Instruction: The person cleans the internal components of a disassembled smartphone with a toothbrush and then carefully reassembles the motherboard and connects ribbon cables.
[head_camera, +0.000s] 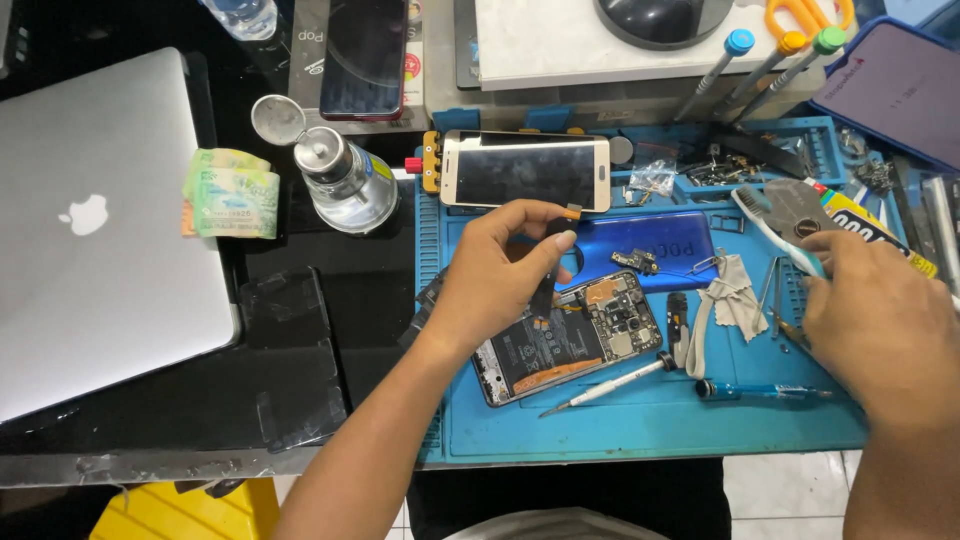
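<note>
**Hands mid phone teardown: flex strip lifted, brush being fetched**

Left hand (500, 275) pinches a thin dark flex strip (548, 280) above the opened phone (570, 340), which lies near the middle of the blue work mat (640, 425), toward its front edge. Right hand (880, 320) sits at the mat's right edge, fingers closed around a toothbrush (775, 225). Looks like the disconnect-and-clean step. Next move likely needs the strip held steady and light brush strokes on the board. Screwdriver (610, 385) lies just beside the phone; blue back cover (650, 245) behind it.
</note>
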